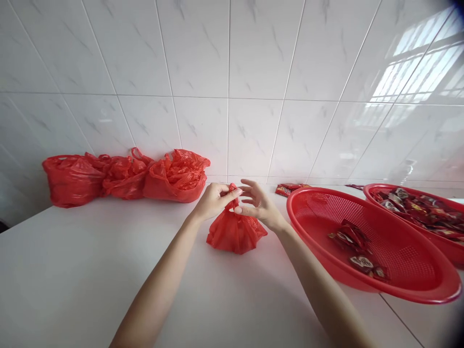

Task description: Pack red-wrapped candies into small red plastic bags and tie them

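At the middle of the white tabletop [105,275], in the head view, a small red plastic bag [235,238] sits upright, its body spread out below a gathered, twisted neck. The left hand [216,199] has its thumb and fingers clamped on the top of that neck. The right hand [264,208] is open around the neck's other side, fingers raised and parted from the thumb; whether the thumb tip presses the plastic I cannot tell. Back to the left, near the tiled wall [203,63], stand three larger red bags [177,183] in a row, side by side. Right of the hands is a red perforated basket [311,212] with a few dark red packets [351,237] on its bottom. Behind it, farther right, a second red basket [447,249] holds many more wrapped packets. Another flat packet [284,189] lies just behind the nearer basket's left rim.
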`<move>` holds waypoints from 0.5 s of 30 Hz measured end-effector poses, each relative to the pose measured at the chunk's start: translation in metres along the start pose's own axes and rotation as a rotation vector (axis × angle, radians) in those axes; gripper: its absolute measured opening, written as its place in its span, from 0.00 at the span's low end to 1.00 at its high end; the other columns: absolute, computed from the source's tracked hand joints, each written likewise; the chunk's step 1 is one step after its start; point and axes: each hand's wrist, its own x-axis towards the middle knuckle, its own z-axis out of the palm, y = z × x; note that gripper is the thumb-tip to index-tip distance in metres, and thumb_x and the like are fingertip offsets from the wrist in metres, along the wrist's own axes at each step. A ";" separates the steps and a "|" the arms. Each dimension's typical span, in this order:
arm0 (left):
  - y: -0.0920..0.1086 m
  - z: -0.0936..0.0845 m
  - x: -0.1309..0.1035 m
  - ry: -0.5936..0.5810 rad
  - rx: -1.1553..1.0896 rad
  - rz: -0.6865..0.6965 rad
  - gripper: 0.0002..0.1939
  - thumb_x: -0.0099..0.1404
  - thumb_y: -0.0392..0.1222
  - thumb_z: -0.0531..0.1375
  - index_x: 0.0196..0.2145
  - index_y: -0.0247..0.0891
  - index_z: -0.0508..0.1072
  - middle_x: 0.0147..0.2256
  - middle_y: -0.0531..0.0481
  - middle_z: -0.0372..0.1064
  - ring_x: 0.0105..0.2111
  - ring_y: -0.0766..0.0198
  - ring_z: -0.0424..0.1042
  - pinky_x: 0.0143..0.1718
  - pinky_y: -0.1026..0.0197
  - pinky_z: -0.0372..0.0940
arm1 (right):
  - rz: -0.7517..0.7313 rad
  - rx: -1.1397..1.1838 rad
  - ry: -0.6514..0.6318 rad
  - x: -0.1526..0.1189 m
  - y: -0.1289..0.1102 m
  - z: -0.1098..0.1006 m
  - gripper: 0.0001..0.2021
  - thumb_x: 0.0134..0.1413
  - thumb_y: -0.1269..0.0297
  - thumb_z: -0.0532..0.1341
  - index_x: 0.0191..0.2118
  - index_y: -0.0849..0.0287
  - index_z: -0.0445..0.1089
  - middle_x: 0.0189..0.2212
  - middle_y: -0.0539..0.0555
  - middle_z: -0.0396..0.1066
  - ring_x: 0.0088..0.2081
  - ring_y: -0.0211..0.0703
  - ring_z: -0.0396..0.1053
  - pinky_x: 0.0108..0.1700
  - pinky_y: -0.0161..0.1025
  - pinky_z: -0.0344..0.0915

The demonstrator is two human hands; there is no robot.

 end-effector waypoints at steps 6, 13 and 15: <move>0.004 0.004 0.001 0.107 -0.132 0.028 0.18 0.64 0.51 0.62 0.25 0.35 0.76 0.24 0.50 0.70 0.27 0.65 0.67 0.31 0.62 0.63 | 0.189 -0.019 -0.260 0.001 0.034 0.016 0.17 0.50 0.50 0.68 0.30 0.60 0.68 0.25 0.47 0.63 0.27 0.36 0.60 0.33 0.38 0.60; 0.005 -0.005 0.003 0.244 -0.170 0.029 0.17 0.64 0.51 0.63 0.25 0.35 0.76 0.25 0.50 0.72 0.29 0.64 0.69 0.35 0.62 0.64 | 0.211 -0.042 -0.212 -0.006 0.042 0.034 0.17 0.56 0.51 0.63 0.28 0.60 0.64 0.23 0.46 0.61 0.25 0.34 0.58 0.31 0.36 0.59; 0.007 -0.004 0.002 0.224 -0.167 0.039 0.18 0.64 0.51 0.62 0.24 0.35 0.75 0.25 0.50 0.72 0.28 0.63 0.70 0.36 0.61 0.65 | 0.192 -0.081 -0.217 -0.007 0.041 0.035 0.16 0.56 0.52 0.62 0.29 0.60 0.66 0.24 0.47 0.63 0.27 0.36 0.61 0.34 0.37 0.61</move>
